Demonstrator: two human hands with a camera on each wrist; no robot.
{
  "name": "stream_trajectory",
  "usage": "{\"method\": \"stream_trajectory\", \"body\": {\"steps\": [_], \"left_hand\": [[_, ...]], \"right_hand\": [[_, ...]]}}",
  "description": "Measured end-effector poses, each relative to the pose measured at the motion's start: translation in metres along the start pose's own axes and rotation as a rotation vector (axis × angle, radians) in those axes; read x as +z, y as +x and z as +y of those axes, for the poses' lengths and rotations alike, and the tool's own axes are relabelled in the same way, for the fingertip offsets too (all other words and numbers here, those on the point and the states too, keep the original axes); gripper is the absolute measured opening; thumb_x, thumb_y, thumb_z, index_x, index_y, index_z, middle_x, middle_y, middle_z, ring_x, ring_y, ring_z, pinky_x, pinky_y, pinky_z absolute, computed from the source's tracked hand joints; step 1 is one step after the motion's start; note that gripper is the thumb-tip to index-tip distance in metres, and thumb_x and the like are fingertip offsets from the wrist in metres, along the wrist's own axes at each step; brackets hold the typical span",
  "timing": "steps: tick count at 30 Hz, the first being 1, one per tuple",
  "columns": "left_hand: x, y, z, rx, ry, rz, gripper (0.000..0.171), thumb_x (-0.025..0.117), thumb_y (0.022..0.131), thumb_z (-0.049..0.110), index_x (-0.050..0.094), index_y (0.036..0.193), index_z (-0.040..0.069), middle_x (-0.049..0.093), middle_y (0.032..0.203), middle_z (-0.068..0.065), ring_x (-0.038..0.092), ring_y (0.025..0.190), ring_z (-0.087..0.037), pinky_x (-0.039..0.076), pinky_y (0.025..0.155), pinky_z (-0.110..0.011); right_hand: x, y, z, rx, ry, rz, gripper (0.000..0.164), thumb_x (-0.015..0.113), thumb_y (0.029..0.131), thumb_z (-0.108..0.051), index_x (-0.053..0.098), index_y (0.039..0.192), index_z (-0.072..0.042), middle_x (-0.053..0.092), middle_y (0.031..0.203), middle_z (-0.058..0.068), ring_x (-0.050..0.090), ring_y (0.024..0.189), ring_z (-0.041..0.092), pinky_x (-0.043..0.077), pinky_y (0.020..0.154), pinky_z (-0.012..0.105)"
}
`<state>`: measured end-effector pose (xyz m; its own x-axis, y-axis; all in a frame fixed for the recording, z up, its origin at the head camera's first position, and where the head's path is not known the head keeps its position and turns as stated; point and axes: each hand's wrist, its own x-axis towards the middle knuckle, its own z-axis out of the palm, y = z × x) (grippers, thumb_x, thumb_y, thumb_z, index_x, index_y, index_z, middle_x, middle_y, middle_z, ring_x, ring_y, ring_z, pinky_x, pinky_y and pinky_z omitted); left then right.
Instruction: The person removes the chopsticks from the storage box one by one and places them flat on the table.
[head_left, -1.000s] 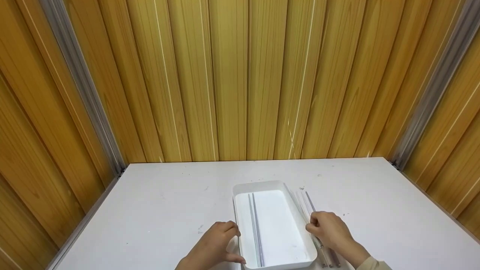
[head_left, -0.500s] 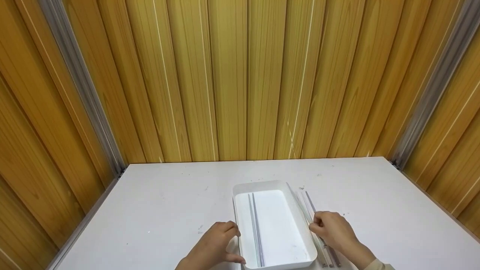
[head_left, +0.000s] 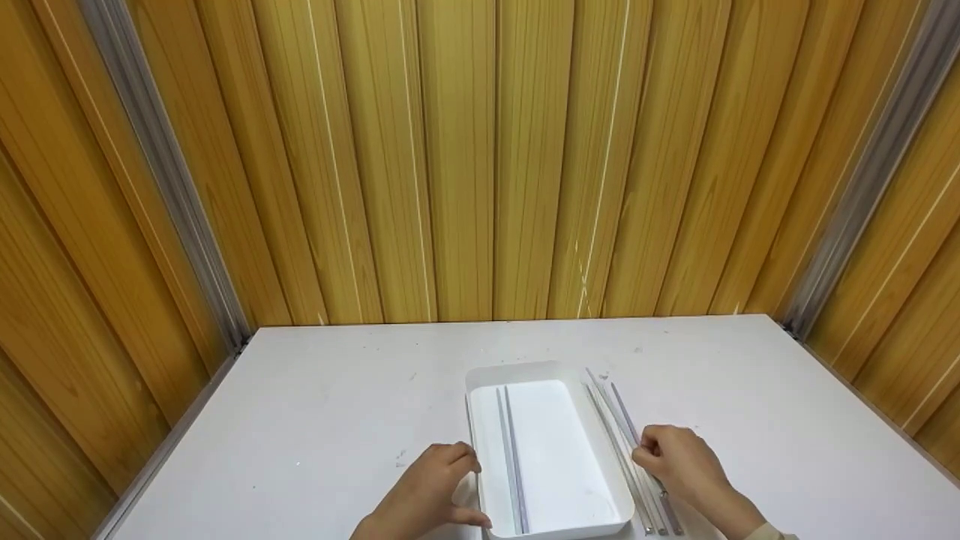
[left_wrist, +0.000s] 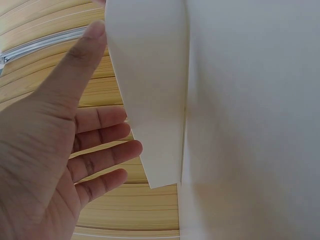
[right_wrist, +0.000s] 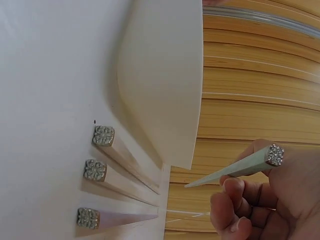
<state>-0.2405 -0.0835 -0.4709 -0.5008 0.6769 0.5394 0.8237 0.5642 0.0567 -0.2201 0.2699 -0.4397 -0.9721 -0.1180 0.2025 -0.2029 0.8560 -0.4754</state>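
A white rectangular tray (head_left: 517, 373) lies on the table, with two thin chopsticks (head_left: 513, 457) lengthwise inside it near its left wall. My left hand (head_left: 427, 484) rests against the tray's left side, thumb at the near corner; its lower fingers are loosely extended along the wall in the left wrist view. My right hand (head_left: 681, 461) pinches a pale green chopstick (right_wrist: 245, 165) with an ornate silvery end, held raised to the right of the tray. Below it lie two pinkish-beige chopsticks (right_wrist: 131, 164) and a purple chopstick (right_wrist: 125, 218), also with ornate ends.
The white table (head_left: 337, 405) bears a few small specks and marks. Wood-patterned panels (head_left: 457, 165) stand behind and on both sides, with grey metal posts (head_left: 169, 165) at the corners.
My right hand has moved a little to the right, carrying the green chopstick away from the tray's right wall. The left hand and the tray have stayed in place.
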Motion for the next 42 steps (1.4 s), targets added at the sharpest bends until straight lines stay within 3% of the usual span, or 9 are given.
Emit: {"method": "stream_trajectory", "body": {"steps": [4,8,12,14,16,34,42], "left_hand": [[0.001,0.0,0.0,0.015,0.004,0.015,0.057,0.073,0.066,0.058,0.063,0.096,0.01,0.061,0.099,0.005,0.06,0.09,-0.012,0.054,0.085,-0.025],[0.002,0.0,0.0,0.027,-0.004,0.024,0.057,0.073,0.067,0.057,0.063,0.096,0.01,0.061,0.099,0.005,0.061,0.09,-0.012,0.055,0.086,-0.026],[0.002,0.0,-0.001,0.038,-0.006,0.038,0.056,0.074,0.067,0.057,0.062,0.095,0.01,0.061,0.098,0.005,0.061,0.09,-0.012,0.055,0.085,-0.026],[0.003,0.0,-0.001,0.039,-0.004,0.04,0.056,0.074,0.067,0.057,0.062,0.095,0.01,0.061,0.097,0.005,0.061,0.089,-0.011,0.055,0.085,-0.026],[0.002,0.0,-0.001,0.036,-0.002,0.036,0.056,0.074,0.067,0.057,0.063,0.094,0.01,0.062,0.097,0.005,0.061,0.088,-0.012,0.055,0.084,-0.026],[0.001,0.0,-0.001,0.005,-0.009,0.0,0.059,0.07,0.067,0.06,0.064,0.097,0.01,0.063,0.1,0.005,0.061,0.09,-0.012,0.055,0.085,-0.025],[0.004,0.0,-0.002,0.035,0.006,0.041,0.058,0.071,0.067,0.059,0.064,0.096,0.01,0.062,0.099,0.005,0.06,0.088,-0.011,0.055,0.084,-0.024]], "right_hand": [[0.001,-0.001,0.003,0.012,-0.025,0.009,0.018,0.058,0.081,-0.009,0.053,0.064,-0.012,0.041,0.052,-0.009,0.033,0.045,0.002,0.025,0.043,0.009],[0.002,-0.002,0.004,0.072,-0.064,0.009,0.02,0.059,0.081,-0.01,0.052,0.062,-0.013,0.042,0.051,-0.007,0.036,0.046,0.005,0.039,0.055,0.019],[0.002,-0.003,0.008,0.105,-0.062,0.0,0.018,0.058,0.081,-0.01,0.054,0.063,-0.013,0.044,0.052,-0.006,0.038,0.046,0.006,0.036,0.051,0.016],[0.003,-0.004,0.01,0.112,-0.05,-0.002,0.017,0.058,0.081,-0.009,0.054,0.064,-0.012,0.044,0.052,-0.006,0.038,0.046,0.006,0.026,0.042,0.011],[0.002,-0.005,0.012,0.115,-0.051,0.0,0.018,0.058,0.081,-0.009,0.054,0.064,-0.012,0.044,0.052,-0.006,0.038,0.046,0.006,0.025,0.042,0.01],[-0.002,-0.009,0.028,0.162,-0.056,-0.004,0.016,0.061,0.082,-0.012,0.055,0.067,-0.009,0.05,0.057,-0.003,0.045,0.05,0.01,0.035,0.044,0.015],[-0.002,-0.009,0.033,0.198,-0.078,0.001,0.018,0.062,0.082,-0.011,0.054,0.065,-0.011,0.048,0.056,-0.003,0.044,0.05,0.01,0.031,0.043,0.016]]}}
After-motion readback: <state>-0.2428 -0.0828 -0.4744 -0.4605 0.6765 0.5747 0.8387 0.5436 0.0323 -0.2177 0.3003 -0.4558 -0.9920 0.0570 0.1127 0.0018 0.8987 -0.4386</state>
